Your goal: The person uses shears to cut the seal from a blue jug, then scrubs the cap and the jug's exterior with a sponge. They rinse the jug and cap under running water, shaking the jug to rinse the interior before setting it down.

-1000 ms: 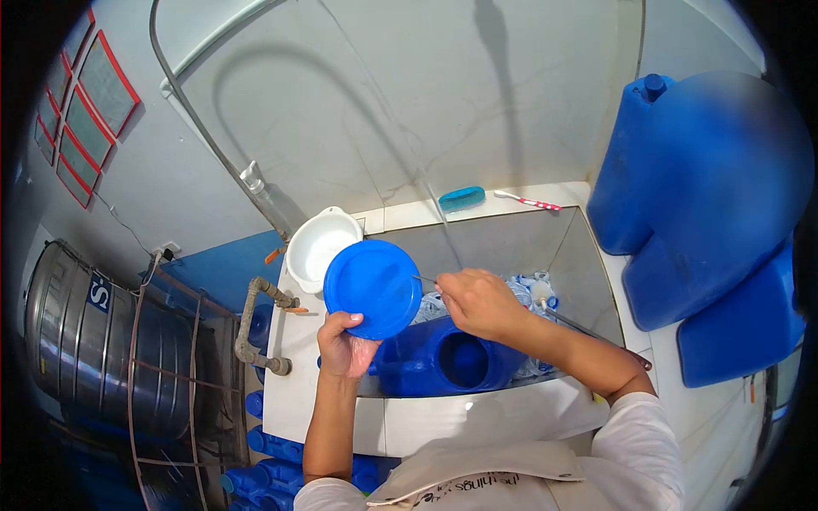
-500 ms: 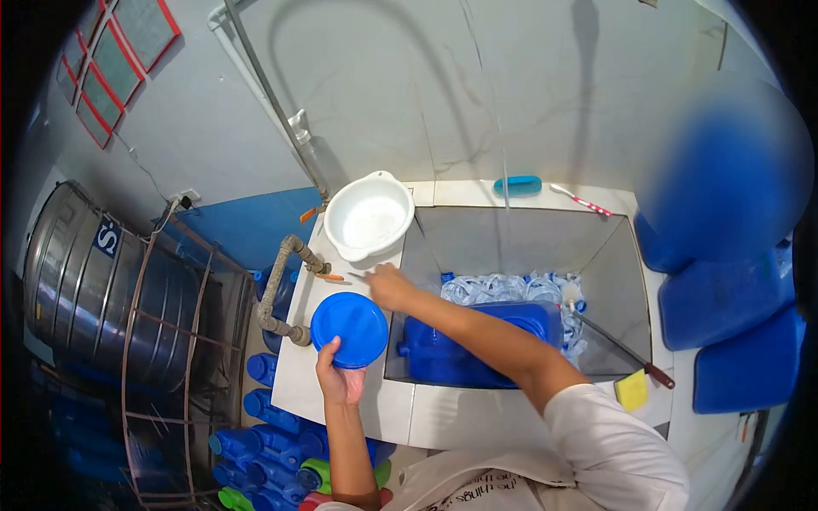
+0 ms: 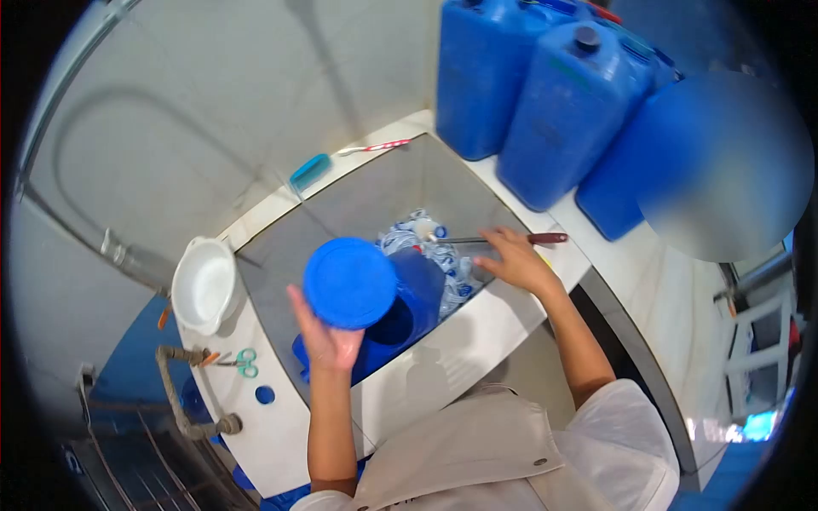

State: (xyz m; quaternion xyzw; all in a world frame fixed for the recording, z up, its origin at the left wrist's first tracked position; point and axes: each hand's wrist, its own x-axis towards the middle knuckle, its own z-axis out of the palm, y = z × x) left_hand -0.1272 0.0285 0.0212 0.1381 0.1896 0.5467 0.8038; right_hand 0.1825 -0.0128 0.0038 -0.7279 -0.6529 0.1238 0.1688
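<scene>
My left hand (image 3: pixel 331 342) holds up a round blue lid (image 3: pixel 349 281), palm beneath and fingers along its edge, above the tiled sink (image 3: pixel 281 255). My right hand (image 3: pixel 518 264) is at the sink's right rim, fingers apart. It overlaps the handle of a brush (image 3: pixel 549 239) with a thin metal shaft and dark red grip; the white brush head points into the sink. Under the lid, partly hidden by it, a blue jug (image 3: pixel 419 285) lies in the sink beside crumpled clear-and-blue plastic pieces (image 3: pixel 460 289).
On the left counter are a white basin (image 3: pixel 204 285), green-handled scissors (image 3: pixel 246 363), a small blue cap (image 3: pixel 265 395) and a pipe (image 3: pixel 169 387). A teal brush (image 3: pixel 310 173) and a red-and-white toothbrush (image 3: pixel 375 148) lie on the back ledge. Large blue jugs (image 3: pixel 558 111) stand at right.
My view has swung right. My right hand has left the scissors on the left counter and moved across to the brush handle. The blue lid, still in my left hand, is now over the sink.
</scene>
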